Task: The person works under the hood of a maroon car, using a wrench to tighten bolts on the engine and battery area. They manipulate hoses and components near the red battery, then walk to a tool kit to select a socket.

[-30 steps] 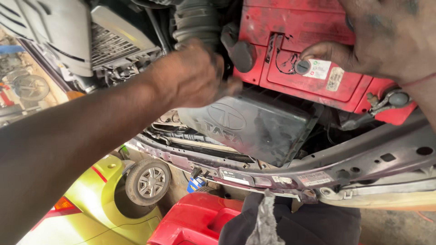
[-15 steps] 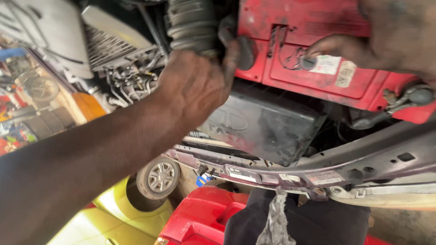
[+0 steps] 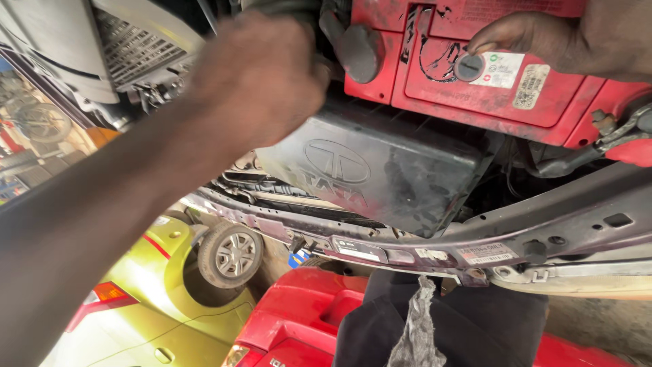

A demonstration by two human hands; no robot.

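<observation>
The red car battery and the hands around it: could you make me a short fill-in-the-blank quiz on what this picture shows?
1. The battery in the engine bay is coloured ____.
2. The right hand rests on the ____ of the battery.
3. The black plastic cover sits just ____ the battery in the picture.
4. The blurred left hand is beside a ribbed ____ hose.

Missing words: red; top; below; black

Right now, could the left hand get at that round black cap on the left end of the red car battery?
Probably yes. The left hand is right beside the round black cap, with nothing between them; the hand is blurred, so contact is unclear.
</observation>
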